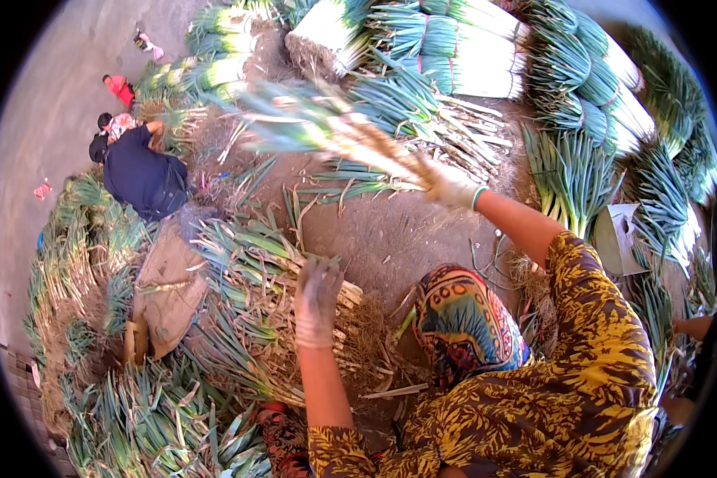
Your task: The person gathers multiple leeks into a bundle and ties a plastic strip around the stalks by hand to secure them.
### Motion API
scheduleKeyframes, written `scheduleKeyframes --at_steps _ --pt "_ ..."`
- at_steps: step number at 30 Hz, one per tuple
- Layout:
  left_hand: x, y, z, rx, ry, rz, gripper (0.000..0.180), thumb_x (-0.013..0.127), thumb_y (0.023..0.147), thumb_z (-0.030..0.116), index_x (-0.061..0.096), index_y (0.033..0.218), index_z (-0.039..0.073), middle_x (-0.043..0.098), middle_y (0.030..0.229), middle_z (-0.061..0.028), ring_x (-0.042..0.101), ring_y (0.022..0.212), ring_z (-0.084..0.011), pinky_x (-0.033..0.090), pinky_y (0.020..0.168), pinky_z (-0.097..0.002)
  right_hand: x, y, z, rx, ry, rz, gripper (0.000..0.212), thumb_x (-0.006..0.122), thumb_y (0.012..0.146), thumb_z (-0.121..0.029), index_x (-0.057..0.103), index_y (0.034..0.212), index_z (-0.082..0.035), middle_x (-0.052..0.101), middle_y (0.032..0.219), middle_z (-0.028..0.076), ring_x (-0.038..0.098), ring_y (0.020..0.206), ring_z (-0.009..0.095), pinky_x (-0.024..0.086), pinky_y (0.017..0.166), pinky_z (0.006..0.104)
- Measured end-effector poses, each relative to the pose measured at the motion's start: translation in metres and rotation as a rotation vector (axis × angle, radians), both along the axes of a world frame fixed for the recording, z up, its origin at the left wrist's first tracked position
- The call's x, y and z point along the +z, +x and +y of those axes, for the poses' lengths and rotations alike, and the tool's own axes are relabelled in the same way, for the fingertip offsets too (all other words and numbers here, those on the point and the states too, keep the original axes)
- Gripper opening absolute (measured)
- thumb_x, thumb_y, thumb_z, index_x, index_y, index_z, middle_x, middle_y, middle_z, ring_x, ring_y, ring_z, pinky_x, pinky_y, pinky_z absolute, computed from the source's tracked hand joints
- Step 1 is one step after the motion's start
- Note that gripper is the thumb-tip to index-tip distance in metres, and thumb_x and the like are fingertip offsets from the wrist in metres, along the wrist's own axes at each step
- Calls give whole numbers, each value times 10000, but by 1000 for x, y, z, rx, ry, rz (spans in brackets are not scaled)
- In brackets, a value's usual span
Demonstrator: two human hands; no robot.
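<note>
My right hand (452, 185), in a pale glove, is stretched out and closed around the root ends of a bunch of green onions (358, 139). Their green tops point away to the left, smeared by motion. Below and to the left, my gloved left hand (319, 299) is over a heap of loose green onions (251, 279) with brown, dirty roots. Its fingers are stretched out and slightly blurred, and no stalk shows in its grasp. Just beyond the held bunch, a pile of green onions (446, 131) lies on the ground.
Tied bundles of clean green onions (474, 60) stack at the far right. Loose ones heap at left (95, 255) and near left (159, 414). A person in a dark shirt (143, 171) bends at the left. A cardboard piece (617, 239) stands right. My patterned-cloth knee (470, 323) juts forward.
</note>
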State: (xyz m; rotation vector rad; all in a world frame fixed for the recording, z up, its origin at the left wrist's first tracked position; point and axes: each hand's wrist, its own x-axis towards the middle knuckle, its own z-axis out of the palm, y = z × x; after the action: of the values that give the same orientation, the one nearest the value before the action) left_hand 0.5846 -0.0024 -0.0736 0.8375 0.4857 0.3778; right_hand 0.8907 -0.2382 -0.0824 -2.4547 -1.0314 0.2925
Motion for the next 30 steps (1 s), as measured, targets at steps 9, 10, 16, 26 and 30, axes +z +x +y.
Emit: scheduleKeyframes --at_steps 9,10,16,26,30 --pt "-130 -170 29 451 -330 465 522 566 959 139 357 1408 -23 332 1473 -253 363 1356 -409 404 1104 -479 -156 -18 79 113 -361 167 603 681 787 -424 578 1242 -42 652 1134 212 616 1081 357 491 916 431" --pt "-138 -180 32 439 -313 455 532 570 956 137 350 1412 -25 326 1477 -255 360 1358 -407 398 1110 -480 -163 -35 97 197 -360 180 590 673 794 -415 579 1244 -45 653 1129 212 616 1078 360 491 913 432" --pt "-190 -193 46 462 -344 453 557 582 943 118 334 1419 -30 352 1455 -260 405 1327 -397 435 1098 -471 -170 -117 185 576 -361 216 551 633 823 -390 578 1247 -43 651 1112 226 617 1060 374 482 920 437" --pt "-234 -108 84 210 -126 473 562 515 973 140 282 1443 -63 376 1450 -264 428 1315 -374 381 1119 -442 -255 -173 253 337 -215 404 710 714 767 -399 480 1238 79 629 1104 282 611 1078 379 480 925 429" --pt "-251 -57 106 97 190 725 578 539 957 135 297 1452 -42 361 1477 -233 386 1353 -364 379 1118 -445 -272 -194 259 260 -270 542 869 758 741 -422 401 1328 110 600 1182 287 599 1119 348 481 943 403"
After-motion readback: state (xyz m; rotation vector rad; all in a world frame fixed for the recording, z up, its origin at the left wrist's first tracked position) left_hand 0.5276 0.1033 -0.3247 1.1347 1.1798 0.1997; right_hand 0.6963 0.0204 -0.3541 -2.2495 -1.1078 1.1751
